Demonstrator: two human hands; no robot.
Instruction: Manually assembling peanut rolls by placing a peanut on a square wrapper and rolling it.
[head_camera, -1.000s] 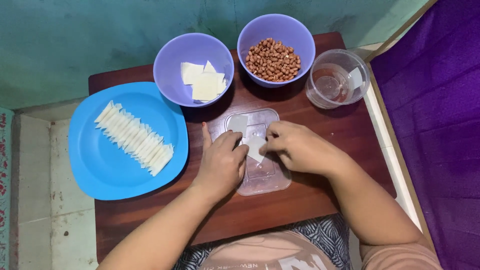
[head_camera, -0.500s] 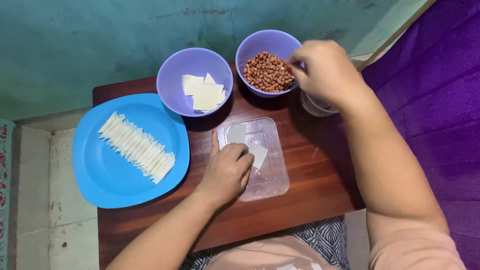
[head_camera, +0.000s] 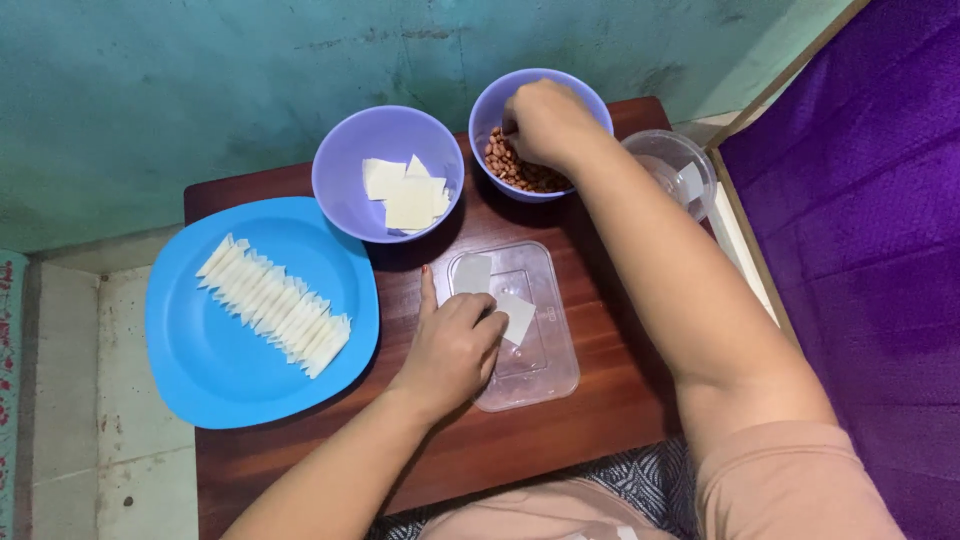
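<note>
Right hand (head_camera: 545, 120) down in the purple bowl of peanuts (head_camera: 520, 170) at the back of the small wooden table (head_camera: 620, 400), fingers bunched over the nuts; can't tell if any are actually pinched. Left hand (head_camera: 452, 345) loosely curled, fingertips pressing a white wrapper square (head_camera: 516, 315) flat on the clear plastic lid (head_camera: 535, 375) mid-table. Second purple bowl (head_camera: 345, 180) with more wrapper squares (head_camera: 405, 195) just left of the peanuts. Blue plate (head_camera: 200, 370) with a row of folded wrappers (head_camera: 275, 305) far left. Clear cup (head_camera: 672, 165) far right.

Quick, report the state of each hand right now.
Left hand: fingers pressing a wrapper square on the clear lid.
Right hand: reaching into the peanut bowl; grip hidden.
</note>
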